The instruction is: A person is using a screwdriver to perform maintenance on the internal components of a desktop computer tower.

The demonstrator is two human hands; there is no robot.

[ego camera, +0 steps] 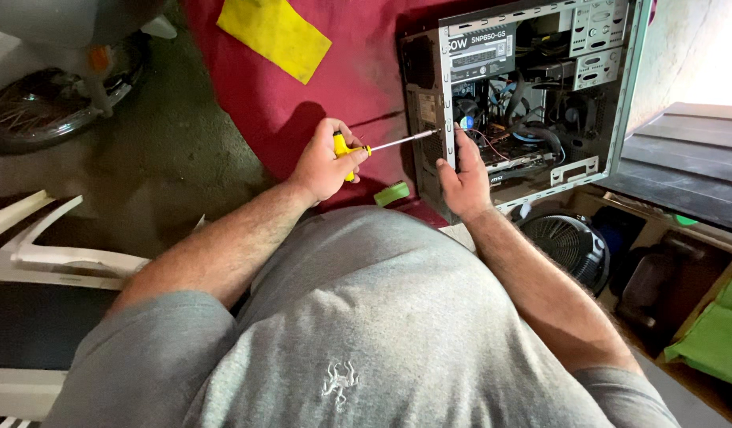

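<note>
An open desktop computer case point(600, 103) lies on its side on a red cloth point(334, 87), its boards, cables and power supply showing. My left hand point(326, 162) is closed around the yellow handle of a screwdriver point(386, 144). The metal shaft points right and its tip meets the case's rear panel. My right hand point(463, 178) rests on the near edge of the case, fingers hooked over the frame beside the screwdriver tip.
A yellow cloth point(275, 33) lies on the red cloth at the top. A small green object point(391, 193) sits near the case. A motorbike wheel point(41, 111) is at the upper left, a white plastic chair point(33, 254) at left, a round fan point(568, 246) and green fabric point(718, 333) at right.
</note>
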